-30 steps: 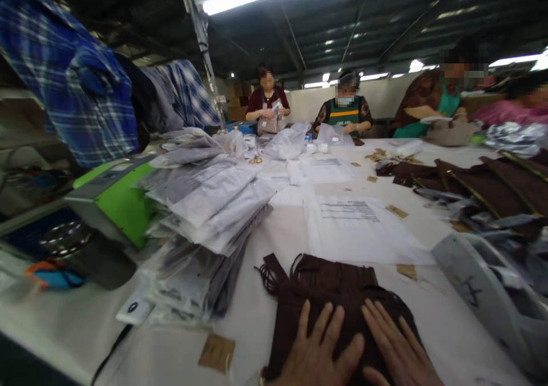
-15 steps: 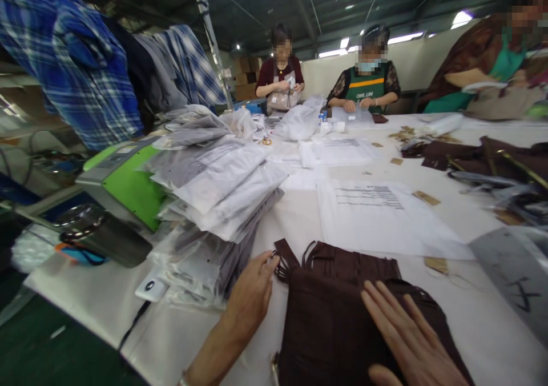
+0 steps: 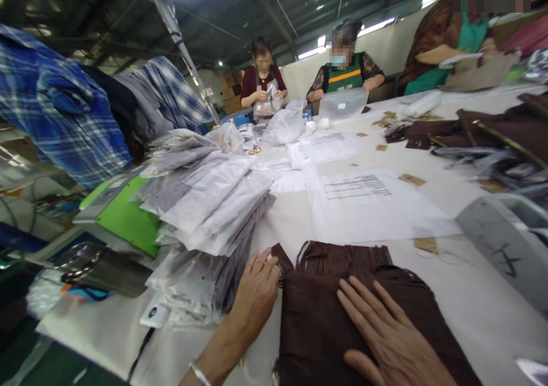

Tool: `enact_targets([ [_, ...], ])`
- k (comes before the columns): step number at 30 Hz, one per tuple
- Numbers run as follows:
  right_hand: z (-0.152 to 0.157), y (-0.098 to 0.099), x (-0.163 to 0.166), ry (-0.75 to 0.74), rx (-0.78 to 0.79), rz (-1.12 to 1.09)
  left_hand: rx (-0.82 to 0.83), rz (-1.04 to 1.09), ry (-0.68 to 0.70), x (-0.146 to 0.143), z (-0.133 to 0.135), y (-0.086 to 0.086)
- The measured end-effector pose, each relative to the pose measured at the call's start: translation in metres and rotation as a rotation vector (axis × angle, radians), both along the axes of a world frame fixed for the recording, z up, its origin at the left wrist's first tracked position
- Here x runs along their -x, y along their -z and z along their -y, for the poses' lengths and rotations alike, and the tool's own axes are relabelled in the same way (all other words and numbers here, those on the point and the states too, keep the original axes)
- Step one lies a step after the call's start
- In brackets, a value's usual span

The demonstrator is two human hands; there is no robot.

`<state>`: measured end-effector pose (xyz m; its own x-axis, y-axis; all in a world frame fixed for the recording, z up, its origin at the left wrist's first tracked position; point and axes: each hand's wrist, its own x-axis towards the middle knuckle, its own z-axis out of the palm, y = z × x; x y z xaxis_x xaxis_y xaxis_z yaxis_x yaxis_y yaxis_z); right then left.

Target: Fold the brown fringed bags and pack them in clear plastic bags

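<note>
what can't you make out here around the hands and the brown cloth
Head view only:
- Brown garment: near end cut off by the bottom edge, part hidden under the right hand.
- Left hand: fingertips at the garment's corner; grip unclear.
- Printed sheet: text too small.
- Bagged stack: contents blurred by plastic.

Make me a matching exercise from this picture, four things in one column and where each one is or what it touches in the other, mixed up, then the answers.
Things
1. left hand
2. right hand
3. printed sheet
4. green machine

Places
A. flat on top of the brown garment
B. at the garment's left edge, by the fringe
C. left of the stack of bagged items
D. on the table beyond the garment

Pairs: 1-B, 2-A, 3-D, 4-C
</note>
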<state>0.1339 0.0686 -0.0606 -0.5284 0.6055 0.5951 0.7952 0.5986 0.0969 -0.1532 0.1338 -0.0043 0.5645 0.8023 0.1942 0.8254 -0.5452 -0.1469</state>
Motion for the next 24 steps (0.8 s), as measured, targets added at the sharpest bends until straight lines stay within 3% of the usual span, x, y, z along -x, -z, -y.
enact_targets([
  [7,0.004,0.008,0.005,0.037,0.109,-0.046,0.23,-0.065,0.081,-0.059,0.009,-0.047],
  [10,0.005,0.01,0.005,0.021,0.11,-0.081,0.312,0.068,0.197,-0.076,0.015,-0.057],
  [12,0.004,0.01,0.005,0.01,0.109,-0.109,0.346,0.255,0.169,-0.069,0.017,-0.059],
  [14,0.003,0.009,0.004,0.008,0.091,-0.109,0.405,0.478,-0.073,-0.049,0.016,-0.055],
  [17,0.001,0.005,0.003,0.01,0.008,-0.063,0.602,0.694,-0.498,-0.01,0.015,-0.035],
  [20,-0.004,0.001,0.001,0.009,-0.096,-0.005,0.813,0.807,-0.597,0.013,0.013,-0.007],
  [24,-0.014,0.002,-0.003,-0.038,-0.2,0.065,0.983,1.04,-0.592,0.004,0.001,0.012],
])
